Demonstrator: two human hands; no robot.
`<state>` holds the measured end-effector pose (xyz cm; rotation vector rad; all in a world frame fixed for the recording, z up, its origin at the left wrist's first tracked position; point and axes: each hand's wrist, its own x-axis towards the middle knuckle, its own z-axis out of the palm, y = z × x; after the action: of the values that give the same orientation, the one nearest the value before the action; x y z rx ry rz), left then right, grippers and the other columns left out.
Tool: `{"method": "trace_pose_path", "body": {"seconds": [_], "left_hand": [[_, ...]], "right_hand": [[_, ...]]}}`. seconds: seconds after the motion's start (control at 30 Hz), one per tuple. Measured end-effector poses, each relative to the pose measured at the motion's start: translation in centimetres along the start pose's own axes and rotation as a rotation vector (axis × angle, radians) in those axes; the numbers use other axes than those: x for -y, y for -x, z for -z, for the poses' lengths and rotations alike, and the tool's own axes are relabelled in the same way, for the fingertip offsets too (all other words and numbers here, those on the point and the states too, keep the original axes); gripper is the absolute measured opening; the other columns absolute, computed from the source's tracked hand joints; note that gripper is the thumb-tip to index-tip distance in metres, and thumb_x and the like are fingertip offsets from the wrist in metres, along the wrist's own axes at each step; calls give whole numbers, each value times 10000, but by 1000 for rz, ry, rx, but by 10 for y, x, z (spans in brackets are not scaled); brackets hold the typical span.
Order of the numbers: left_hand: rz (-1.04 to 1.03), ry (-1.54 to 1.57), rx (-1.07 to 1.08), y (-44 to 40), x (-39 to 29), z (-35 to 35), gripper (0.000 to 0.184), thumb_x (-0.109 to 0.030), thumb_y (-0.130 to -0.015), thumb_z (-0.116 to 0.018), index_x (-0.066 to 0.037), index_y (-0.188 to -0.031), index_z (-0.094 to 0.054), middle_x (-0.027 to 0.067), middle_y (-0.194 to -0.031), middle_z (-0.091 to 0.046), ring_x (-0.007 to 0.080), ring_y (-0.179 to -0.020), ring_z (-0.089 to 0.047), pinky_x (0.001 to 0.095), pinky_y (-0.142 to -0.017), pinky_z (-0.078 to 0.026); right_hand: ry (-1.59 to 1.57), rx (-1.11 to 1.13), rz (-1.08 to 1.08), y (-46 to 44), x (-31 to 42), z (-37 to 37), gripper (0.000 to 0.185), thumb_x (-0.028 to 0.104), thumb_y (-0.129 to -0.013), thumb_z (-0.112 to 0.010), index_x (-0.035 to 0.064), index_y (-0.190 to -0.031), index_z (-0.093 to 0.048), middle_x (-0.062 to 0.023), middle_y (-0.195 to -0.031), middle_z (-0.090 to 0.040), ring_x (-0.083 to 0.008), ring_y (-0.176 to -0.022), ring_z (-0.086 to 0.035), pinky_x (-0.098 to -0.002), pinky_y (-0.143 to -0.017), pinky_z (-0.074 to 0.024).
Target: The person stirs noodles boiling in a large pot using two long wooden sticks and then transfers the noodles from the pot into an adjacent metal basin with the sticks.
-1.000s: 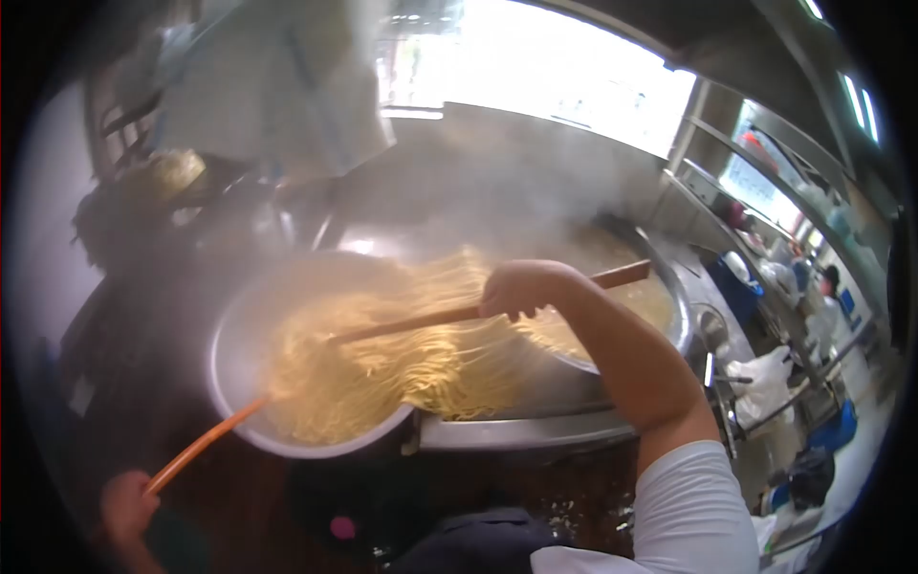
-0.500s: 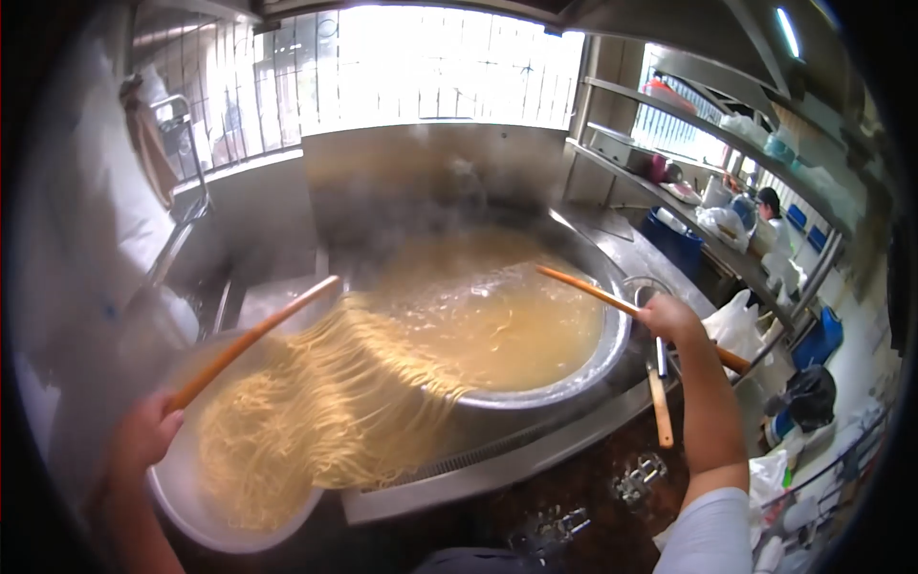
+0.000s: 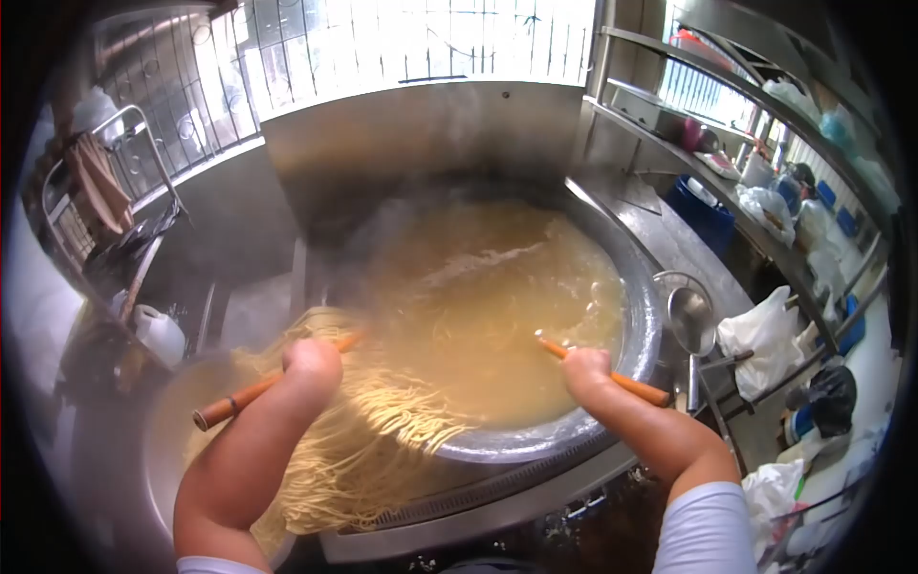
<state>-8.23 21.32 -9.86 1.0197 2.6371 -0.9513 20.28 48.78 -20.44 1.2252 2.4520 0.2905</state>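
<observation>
My left hand is closed around a wooden stick that reaches over a heap of long yellow noodles. The noodles hang over the near left rim of a big round wok and down into a pale basin on the left. Cloudy, steaming liquid fills the wok. My right hand grips a second wooden stick above the wok's right side, its tip pointing at the liquid. Whether either stick touches the noodles or the liquid, I cannot tell.
A round strainer rests right of the wok, beside a white plastic bag. Metal shelves with bags and containers line the right wall. A blue bin stands under them. At left are a white jug and a metal-framed cart.
My left hand has moved right and forward with its stick, over the noodles. My right hand has come left and lower toward the wok. The view has tilted down.
</observation>
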Motion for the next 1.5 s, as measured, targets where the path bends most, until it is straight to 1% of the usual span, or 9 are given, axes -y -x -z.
{"method": "trace_pose_path", "body": {"seconds": [0.37,0.47,0.6,0.67,0.7,0.77,0.83,0.97,1.5], "left_hand": [[-118,270,62,46,-22,-38,237,-198,-861,-570,-109,-1041,-694,102,-1040,-704,259,-924,-691,390,-755,-546],[-158,405,103,58,-17,-59,265,-236,-864,-556,-64,-1021,-682,145,-966,-699,333,-889,-673,419,-762,-535],[-136,536,85,66,-10,-93,304,-292,-871,-581,-53,-1038,-667,156,-905,-698,312,-820,-679,416,-731,-530],[-148,811,246,68,-8,-104,340,-334,-920,-570,-11,-1015,-621,109,-753,-638,222,-597,-607,365,-547,-489],[-152,809,240,68,-10,-117,340,-334,-920,-570,-11,-1015,-621,109,-753,-638,222,-597,-607,365,-547,-489],[-131,1344,342,72,-18,-157,276,-314,-931,-574,-42,-967,-602,22,-633,-523,123,-461,-460,289,-407,-376],[1,1604,392,112,-33,-140,175,-256,-945,-564,-83,-942,-590,-22,-604,-465,78,-441,-390,232,-381,-320],[-127,2098,579,120,-57,-208,177,-259,-968,-526,-87,-986,-558,-8,-615,-467,80,-439,-397,241,-398,-351],[-35,2534,238,295,73,-335,225,-282,-983,-498,-77,-1059,-549,-10,-598,-456,81,-420,-399,247,-382,-359]], "right_hand": [[-335,14,271,28,56,22,232,196,-902,-503,96,-1025,-672,-115,-961,-709,-295,-918,-694,-434,-786,-542],[-396,1,318,40,61,14,263,254,-924,-485,104,-1027,-674,-114,-932,-709,-297,-890,-692,-440,-752,-544],[-527,-8,359,74,57,14,301,316,-926,-503,109,-1033,-695,-130,-957,-701,-301,-890,-682,-440,-762,-532],[-577,-38,377,92,51,17,313,332,-934,-489,117,-1044,-688,-139,-957,-696,-315,-899,-673,-456,-768,-523],[-631,-20,364,101,49,17,324,346,-939,-476,124,-1061,-678,-142,-960,-692,-327,-912,-662,-468,-778,-512],[-692,-12,340,119,44,22,336,360,-944,-464,130,-1079,-667,-145,-962,-689,-339,-926,-651,-480,-789,-501],[-723,29,340,136,41,31,339,371,-947,-455,151,-1111,-654,-128,-972,-691,-339,-948,-645,-477,-818,-491],[-759,-13,338,168,48,38,339,377,-949,-454,161,-1119,-652,-134,-971,-689,-338,-944,-646,-475,-824,-488],[-598,-28,597,323,197,172,380,420,-949,-467,141,-1109,-669,-142,-982,-683,-327,-943,-644,-437,-828,-493]]}}
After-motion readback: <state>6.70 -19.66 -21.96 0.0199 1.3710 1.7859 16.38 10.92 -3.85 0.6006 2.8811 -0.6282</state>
